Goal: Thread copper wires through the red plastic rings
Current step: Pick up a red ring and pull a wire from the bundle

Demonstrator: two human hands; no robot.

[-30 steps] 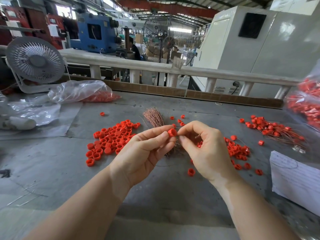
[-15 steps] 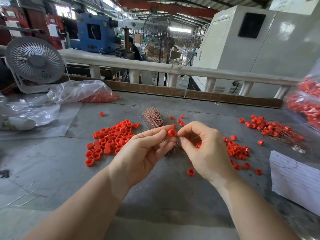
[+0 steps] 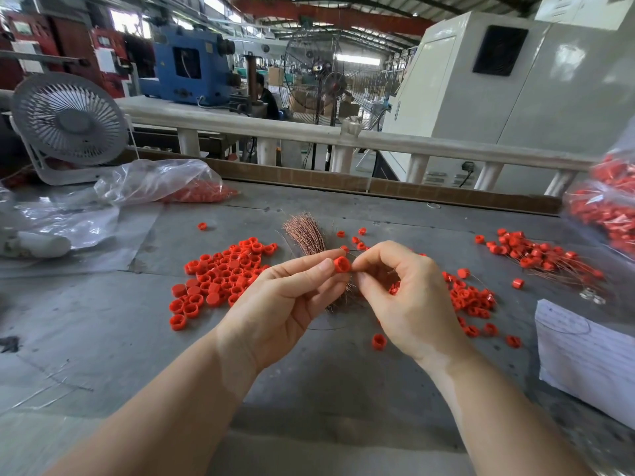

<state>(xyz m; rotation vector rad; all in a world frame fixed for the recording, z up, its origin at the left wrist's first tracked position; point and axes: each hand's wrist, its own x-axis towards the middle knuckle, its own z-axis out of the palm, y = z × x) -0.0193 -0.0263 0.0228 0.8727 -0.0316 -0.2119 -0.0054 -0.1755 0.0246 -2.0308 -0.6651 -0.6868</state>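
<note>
Factory hall — red roof beam (image 3: 330,15), white railing (image 3: 378,140), grey worktable (image 3: 326,400), daylight.

Taking the copper wire bundle (image 3: 305,233) as landmark: nearer the person than it, the grey table (image 3: 103,338) lies bare, an open approach lane for both forearms. Left of the bundle a pile of red rings (image 3: 220,276) blocks the surface; right of it a second ring pile (image 3: 470,300) and, further right, threaded rings (image 3: 536,252). Paper (image 3: 584,355) occupies the near right edge. Plastic bags (image 3: 151,182) and a desk fan (image 3: 68,125) crowd the far left.
</note>
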